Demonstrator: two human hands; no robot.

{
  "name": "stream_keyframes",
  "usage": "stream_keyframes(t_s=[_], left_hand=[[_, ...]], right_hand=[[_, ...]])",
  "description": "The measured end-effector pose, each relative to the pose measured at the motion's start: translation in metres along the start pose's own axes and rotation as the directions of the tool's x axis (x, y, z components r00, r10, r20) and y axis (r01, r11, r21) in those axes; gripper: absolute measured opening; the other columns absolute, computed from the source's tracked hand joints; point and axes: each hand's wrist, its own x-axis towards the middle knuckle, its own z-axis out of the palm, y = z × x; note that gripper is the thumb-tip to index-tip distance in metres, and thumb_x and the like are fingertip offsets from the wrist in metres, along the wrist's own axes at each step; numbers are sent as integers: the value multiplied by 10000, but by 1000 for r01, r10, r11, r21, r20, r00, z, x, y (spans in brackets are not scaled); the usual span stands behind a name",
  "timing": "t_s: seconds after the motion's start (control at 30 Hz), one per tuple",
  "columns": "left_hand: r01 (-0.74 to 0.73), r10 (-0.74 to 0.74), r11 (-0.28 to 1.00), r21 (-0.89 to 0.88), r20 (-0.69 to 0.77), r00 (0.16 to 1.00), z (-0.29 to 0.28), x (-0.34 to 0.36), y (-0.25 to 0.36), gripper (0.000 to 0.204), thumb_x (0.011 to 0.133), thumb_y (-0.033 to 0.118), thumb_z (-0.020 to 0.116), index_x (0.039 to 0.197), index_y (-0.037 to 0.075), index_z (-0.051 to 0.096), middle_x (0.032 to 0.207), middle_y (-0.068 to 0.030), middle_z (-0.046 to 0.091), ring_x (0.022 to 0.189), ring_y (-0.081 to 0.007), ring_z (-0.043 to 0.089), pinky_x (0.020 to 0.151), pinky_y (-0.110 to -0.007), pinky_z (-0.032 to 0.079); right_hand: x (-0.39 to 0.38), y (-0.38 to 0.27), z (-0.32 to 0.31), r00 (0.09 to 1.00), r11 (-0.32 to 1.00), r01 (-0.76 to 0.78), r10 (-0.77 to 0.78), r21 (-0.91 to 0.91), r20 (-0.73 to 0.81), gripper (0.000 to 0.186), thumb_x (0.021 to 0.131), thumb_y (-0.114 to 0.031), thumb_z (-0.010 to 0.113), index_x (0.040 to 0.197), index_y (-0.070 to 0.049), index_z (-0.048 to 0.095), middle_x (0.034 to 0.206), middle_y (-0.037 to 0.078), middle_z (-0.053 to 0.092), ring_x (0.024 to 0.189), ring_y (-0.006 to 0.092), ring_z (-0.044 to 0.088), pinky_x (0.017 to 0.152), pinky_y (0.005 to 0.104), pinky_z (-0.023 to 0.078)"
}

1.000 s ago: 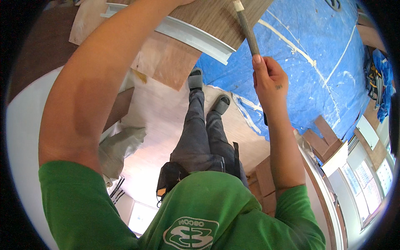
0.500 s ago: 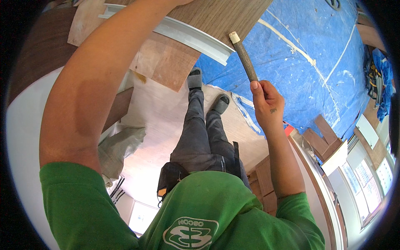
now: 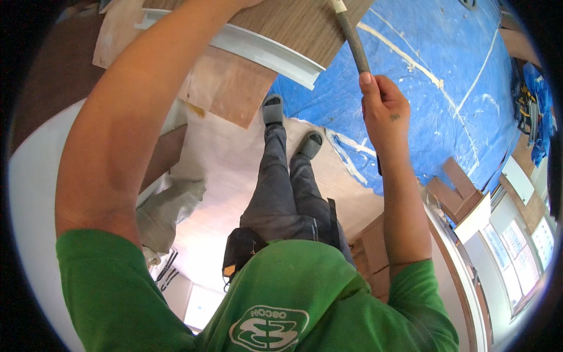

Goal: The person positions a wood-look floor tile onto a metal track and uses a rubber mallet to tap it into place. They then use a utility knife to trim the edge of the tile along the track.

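Rod (image 3: pixel 354 44) has advanced across board (image 3: pixel 293 29) edge, clenched in right grip (image 3: pixel 385 108); left grip (image 3: pixel 251 2) unclear.

Both arms reach forward. The left arm (image 3: pixel 126 111) bends at the elbow, its forearm slanting up and rightward across the view; only a sliver of the left grip (image 3: pixel 251 2) shows at the upper edge, its fingers out of sight. The right forearm (image 3: pixel 404 211) rises nearly straight, wrist in line, to the right grip (image 3: pixel 385 111), fingers curled in firmly, thumb pointing forward. The 2 legs (image 3: pixel 271 185) stand slightly apart, left foot (image 3: pixel 272 111) ahead.
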Motion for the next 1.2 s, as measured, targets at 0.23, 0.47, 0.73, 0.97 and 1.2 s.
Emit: stream_keyframes(t_s=[0.23,0.47,0.73,0.97,1.2], left_hand=[[13,-13,1000,20,-11,1000,3,-1,-1,684,984,540,529,1463,52,494,1557,-185,455,1493,-317,348,1245,-499,193],[19,-19,1000,18,10,1000,-1,-1,2,678,983,547,531,1452,58,505,1550,-188,461,1488,-321,354,1242,-503,202],[-35,36,999,32,-58,998,4,1,-2,653,973,530,560,1418,52,534,1508,-202,505,1459,-336,394,1221,-511,236],[-32,33,999,26,-54,998,1,0,-1,664,973,532,562,1420,42,529,1509,-206,503,1457,-343,394,1224,-508,233],[0,0,1000,7,-10,1000,1,1,2,674,994,524,546,1451,31,508,1542,-216,461,1475,-361,363,1248,-505,193]], right_hand=[[-44,13,-5,997,992,44,-35,-120,72,333,1013,-306,678,879,-1,687,606,42,539,583,95,470,526,310,396],[-44,19,-4,992,981,120,-111,-153,62,332,1007,-325,682,906,-8,688,598,55,544,566,123,491,529,329,410],[-26,6,0,995,996,60,-54,-60,84,356,1010,-346,670,904,-6,693,607,63,557,571,125,494,537,332,415],[-45,18,-10,992,990,104,-97,-97,79,348,1010,-336,669,903,-6,691,631,77,573,584,130,496,546,331,418],[-9,-1,3,995,991,87,-81,-104,57,411,1014,-399,647,881,-11,680,623,81,560,588,145,499,555,348,428]])
